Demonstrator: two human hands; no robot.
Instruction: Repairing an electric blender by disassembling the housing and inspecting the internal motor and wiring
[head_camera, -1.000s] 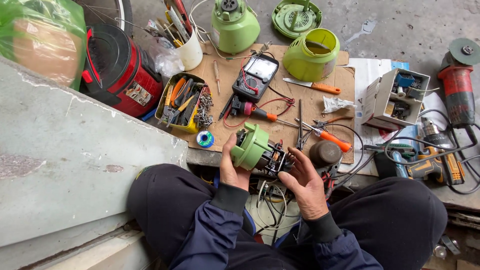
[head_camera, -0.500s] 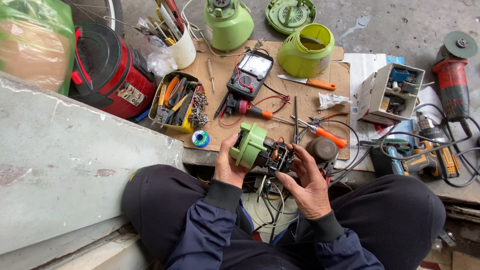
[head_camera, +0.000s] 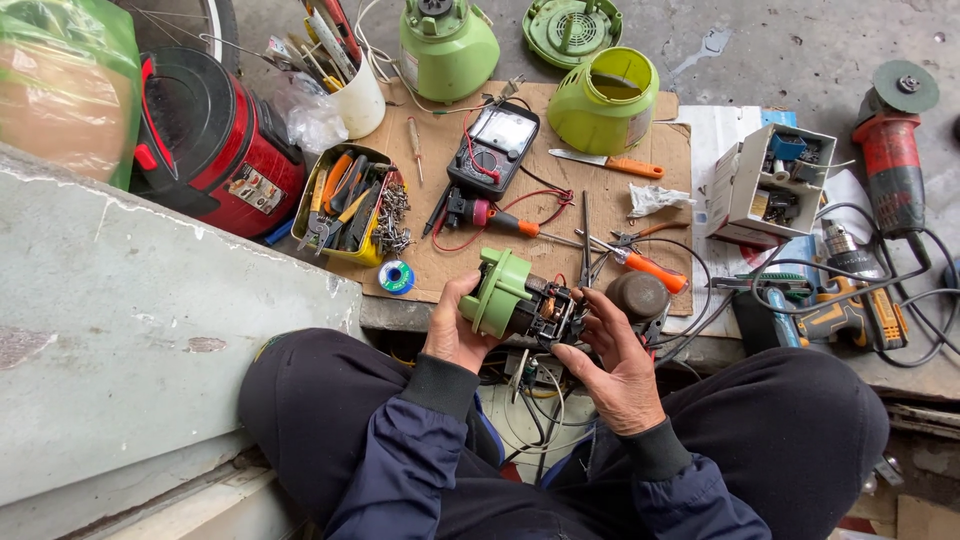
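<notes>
Motor (head_camera: 525, 305), a small electric one with a light green plastic end housing and an exposed core of copper windings and dark metal, sits between the person's two hands just above the lap, at the near edge of the cardboard sheet (head_camera: 560, 160) that serves as a work mat. Its long axis runs roughly left to right, tilted a little so that the green end points up and to the left while the bare, wired end points to the right.

The left hand (head_camera: 455, 330) cups the green housing from below and behind, fingers curled closed around it and the thumb lying along its near side, so this hand carries the weight. The right hand (head_camera: 615, 360) meets the opposite end: its fingers are loosely bent, fingertips (head_camera: 585, 300) touching the dark metal and winding end rather than wrapping it. Whether they pinch a wire or a small part there cannot be told.

So the exposed end lies directly toward the right hand's fingertips, and that hand is the nearer one to the working end, with the left acting as the clamp.

Just beyond the right hand a round dark cap (head_camera: 638, 295) rests on the mat, touching or nearly touching the knuckles. An orange-handled screwdriver (head_camera: 640, 265) lies just above it, and a multimeter (head_camera: 495, 145) with red leads sits farther up the cardboard.
</notes>
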